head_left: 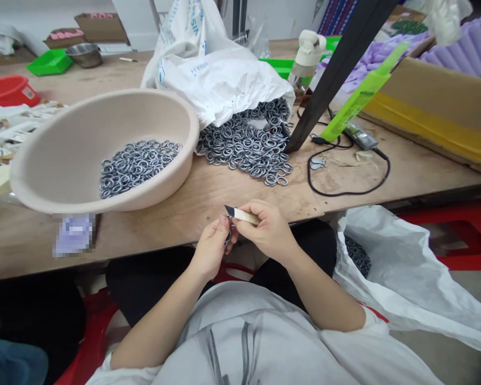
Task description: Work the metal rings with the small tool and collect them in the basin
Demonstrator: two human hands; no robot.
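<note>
Both hands point(240, 235) hide a ring point(229, 235); blade point(230, 210) protrudes.

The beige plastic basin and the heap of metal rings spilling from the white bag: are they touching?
Cannot tell. In the head view the beige plastic basin hides where its wall meets the heap of metal rings.

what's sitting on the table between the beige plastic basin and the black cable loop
In the head view, a spilled heap of grey metal rings lies between the beige plastic basin and black cable loop.
</note>
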